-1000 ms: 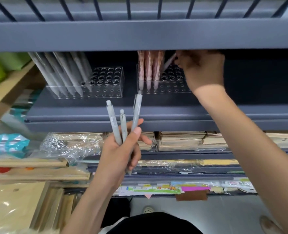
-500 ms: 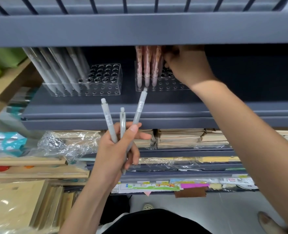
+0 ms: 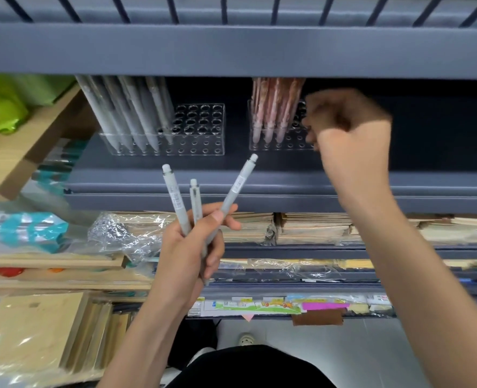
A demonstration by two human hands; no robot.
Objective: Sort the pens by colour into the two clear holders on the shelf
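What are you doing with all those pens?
A person is sorting pens by colour. Their left hand grips three grey pens, fanned out below the shelf. The left holder already has a bunch of stored grey pens leaning in it, and the right holder has pink pens. The right hand is up beside the pink ones, fingers curled, but it is too blurry to tell whether it holds anything.

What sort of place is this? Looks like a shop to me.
Probably a stationery shop or its stockroom. Grey metal shelving carries clear holders of grey pens and pink pens, with plastic-wrapped stacks of paper goods on the shelf below.
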